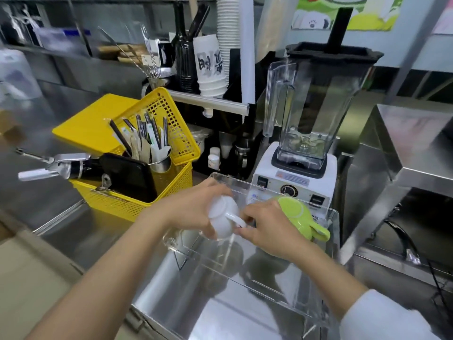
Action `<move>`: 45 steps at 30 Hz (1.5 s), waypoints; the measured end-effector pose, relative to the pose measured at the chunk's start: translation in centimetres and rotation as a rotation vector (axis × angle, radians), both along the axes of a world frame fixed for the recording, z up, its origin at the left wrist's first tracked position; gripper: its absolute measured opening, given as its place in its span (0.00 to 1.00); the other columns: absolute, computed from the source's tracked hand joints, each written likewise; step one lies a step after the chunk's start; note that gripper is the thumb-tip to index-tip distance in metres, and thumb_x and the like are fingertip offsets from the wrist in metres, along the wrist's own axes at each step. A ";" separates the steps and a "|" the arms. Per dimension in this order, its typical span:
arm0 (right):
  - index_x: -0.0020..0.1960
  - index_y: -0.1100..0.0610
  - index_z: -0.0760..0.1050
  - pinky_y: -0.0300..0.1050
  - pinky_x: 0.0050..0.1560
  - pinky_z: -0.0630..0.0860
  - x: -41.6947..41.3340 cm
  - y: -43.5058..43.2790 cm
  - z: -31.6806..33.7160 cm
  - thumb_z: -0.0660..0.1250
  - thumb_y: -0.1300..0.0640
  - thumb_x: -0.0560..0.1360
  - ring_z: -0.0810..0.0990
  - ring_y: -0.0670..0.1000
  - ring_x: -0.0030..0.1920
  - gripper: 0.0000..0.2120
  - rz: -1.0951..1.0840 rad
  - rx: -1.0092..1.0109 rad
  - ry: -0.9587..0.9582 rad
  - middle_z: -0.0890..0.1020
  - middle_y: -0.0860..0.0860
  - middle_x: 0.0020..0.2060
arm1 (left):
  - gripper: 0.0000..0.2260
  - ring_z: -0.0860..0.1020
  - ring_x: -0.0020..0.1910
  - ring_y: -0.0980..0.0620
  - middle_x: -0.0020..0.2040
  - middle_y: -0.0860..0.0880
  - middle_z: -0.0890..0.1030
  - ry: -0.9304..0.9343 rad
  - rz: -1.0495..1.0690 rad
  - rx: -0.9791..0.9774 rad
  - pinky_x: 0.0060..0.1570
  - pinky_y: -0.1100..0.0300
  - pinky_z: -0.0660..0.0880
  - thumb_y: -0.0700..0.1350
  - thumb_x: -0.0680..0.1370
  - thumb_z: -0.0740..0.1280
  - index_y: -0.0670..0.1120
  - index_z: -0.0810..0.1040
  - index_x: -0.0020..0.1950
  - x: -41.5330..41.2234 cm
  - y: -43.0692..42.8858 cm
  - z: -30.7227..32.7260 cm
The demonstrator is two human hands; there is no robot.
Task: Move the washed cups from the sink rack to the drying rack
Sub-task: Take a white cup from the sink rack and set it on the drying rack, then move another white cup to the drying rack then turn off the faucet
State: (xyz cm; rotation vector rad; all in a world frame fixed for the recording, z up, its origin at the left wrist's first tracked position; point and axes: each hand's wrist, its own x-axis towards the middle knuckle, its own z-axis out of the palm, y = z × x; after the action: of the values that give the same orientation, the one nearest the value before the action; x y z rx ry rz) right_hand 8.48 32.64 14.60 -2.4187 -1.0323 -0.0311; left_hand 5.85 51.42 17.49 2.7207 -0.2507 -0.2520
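Note:
A clear acrylic rack spans the steel sink in front of me. My left hand grips a white cup, turned upside down with its handle pointing right, just above the rack's left part. My right hand holds a lime-green cup, also upside down with its handle to the right, over the rack's far right corner. The right hand's fingertips touch the white cup's handle. Water trickles from the white cup.
A yellow basket with utensils, a phone and a whipper stands left of the rack. A blender sits right behind it. Paper cup stacks fill a shelf at the back. A steel unit rises at the right.

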 end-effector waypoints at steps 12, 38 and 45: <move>0.41 0.58 0.76 0.48 0.42 0.69 -0.6 1.2 -0.8 0.70 0.51 0.69 0.74 0.52 0.40 0.10 0.132 -0.075 0.219 0.81 0.55 0.41 | 0.38 0.74 0.51 0.47 0.54 0.54 0.66 0.273 0.017 0.153 0.51 0.46 0.74 0.51 0.58 0.78 0.59 0.62 0.62 -0.5 0.7 0.1; 0.71 0.47 0.54 0.59 0.65 0.67 -4.3 -30.5 -1.5 0.61 0.38 0.65 0.68 0.52 0.66 0.38 -0.606 0.165 -0.034 0.67 0.51 0.67 | 0.31 0.58 0.73 0.54 0.75 0.52 0.60 -0.272 -0.482 -0.242 0.71 0.54 0.59 0.62 0.70 0.63 0.59 0.58 0.72 1.8 -32.0 -1.6; 0.72 0.50 0.56 0.42 0.65 0.59 -7.7 -41.6 -6.0 0.71 0.46 0.68 0.63 0.51 0.69 0.39 -0.797 0.200 0.126 0.65 0.51 0.69 | 0.33 0.59 0.72 0.51 0.74 0.49 0.61 -0.151 -0.610 -0.139 0.70 0.55 0.57 0.60 0.71 0.65 0.54 0.57 0.73 2.3 -43.5 -7.0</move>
State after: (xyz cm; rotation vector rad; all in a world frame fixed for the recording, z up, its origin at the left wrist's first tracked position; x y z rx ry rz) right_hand 0.76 -8.93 8.63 -2.4431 0.0350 -0.2369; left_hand 8.11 7.91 10.45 2.4569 -1.0981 -0.1836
